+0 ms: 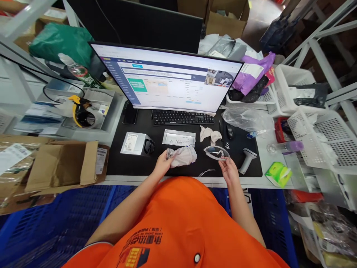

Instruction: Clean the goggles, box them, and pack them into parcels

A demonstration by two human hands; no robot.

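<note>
My left hand is closed on one end of a crumpled whitish cloth pouch above the black desk mat. Between the fingers and thumb of my right hand is the edge of a pale, curved, glasses-like piece with a see-through band. Just ahead of my hands lie an open silver box part and crumpled beige paper. A silver box with a label stands to the left, with dark sunglasses at its end. Thin clear strips rest near the mat's front edge.
A monitor and keyboard stand ahead. To the right are a mouse, a barcode scanner, a green tissue pack and white baskets. An open cardboard box and a tape dispenser are at left.
</note>
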